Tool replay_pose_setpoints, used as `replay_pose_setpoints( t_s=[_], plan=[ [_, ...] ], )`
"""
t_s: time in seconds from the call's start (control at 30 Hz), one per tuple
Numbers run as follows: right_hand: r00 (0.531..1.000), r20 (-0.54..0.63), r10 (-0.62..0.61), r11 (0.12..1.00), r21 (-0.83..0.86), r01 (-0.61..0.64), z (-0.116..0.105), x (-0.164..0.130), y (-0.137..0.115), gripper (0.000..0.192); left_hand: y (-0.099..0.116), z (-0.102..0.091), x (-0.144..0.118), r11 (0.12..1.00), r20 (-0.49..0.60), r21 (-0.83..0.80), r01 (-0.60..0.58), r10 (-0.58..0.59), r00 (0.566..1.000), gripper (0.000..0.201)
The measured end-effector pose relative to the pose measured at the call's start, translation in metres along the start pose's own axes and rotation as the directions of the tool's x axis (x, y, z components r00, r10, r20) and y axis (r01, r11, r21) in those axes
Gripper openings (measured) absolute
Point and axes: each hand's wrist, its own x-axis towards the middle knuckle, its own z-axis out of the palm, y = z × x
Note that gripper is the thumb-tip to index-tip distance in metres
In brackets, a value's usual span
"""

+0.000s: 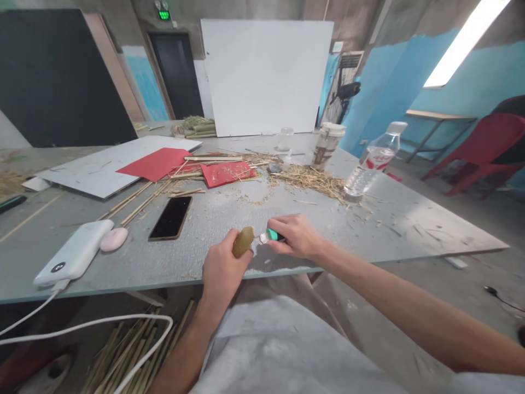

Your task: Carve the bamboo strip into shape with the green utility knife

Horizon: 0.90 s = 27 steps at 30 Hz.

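Note:
My left hand [223,268] grips a short olive-green piece of stalk [243,241] at the near edge of the grey table [287,219]. My right hand [296,236] holds a small knife with a teal handle [272,236]. Its pale blade end points left and meets the end of the stalk. Both hands are close together just above the table edge, over my lap.
A black phone [170,217], a white power bank [76,254] with cable and a pink oval object [114,239] lie to the left. Red paper sheets [156,163], sticks, straw [311,178], a cup [327,144] and a water bottle [371,161] sit farther back. Stalks lie under the table.

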Motion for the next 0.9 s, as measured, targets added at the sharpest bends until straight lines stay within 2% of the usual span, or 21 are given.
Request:
replay_pose_setpoints(
  t_s=[0.37, 0.6, 0.67, 0.73, 0.83, 0.9],
  plan=[
    [0.999, 0.046, 0.017, 0.999, -0.048, -0.015, 0.000, 0.002, 0.000, 0.062, 0.001, 0.005, -0.002, 0.998, -0.056, 0.067, -0.005, 0.009, 0.998, 0.023],
    [0.998, 0.040, 0.056, 0.996, -0.076, -0.053, 0.003, 0.001, 0.001, 0.073, 0.001, 0.009, 0.000, 0.994, -0.065, 0.113, -0.009, 0.016, 0.998, 0.017],
    [0.995, 0.009, 0.097, 0.991, -0.092, -0.095, 0.002, 0.001, 0.004, 0.071, 0.001, 0.008, -0.001, 0.995, -0.060, 0.103, -0.013, 0.019, 0.998, 0.016],
    [0.981, -0.069, 0.179, 0.976, -0.113, -0.186, 0.000, 0.000, 0.009, 0.065, 0.001, 0.005, -0.005, 0.997, -0.036, 0.072, -0.034, 0.037, 0.999, 0.017],
    [0.929, -0.218, 0.299, 0.936, -0.125, -0.331, -0.007, -0.002, 0.018, 0.058, 0.000, -0.001, -0.009, 0.997, 0.015, -0.002, -0.078, 0.078, 0.997, 0.022],
    [0.924, -0.240, 0.298, 0.936, -0.116, -0.332, -0.011, -0.003, 0.019, 0.060, -0.001, -0.005, -0.007, 0.996, 0.019, -0.042, -0.083, 0.084, 0.996, 0.025]
  ],
)
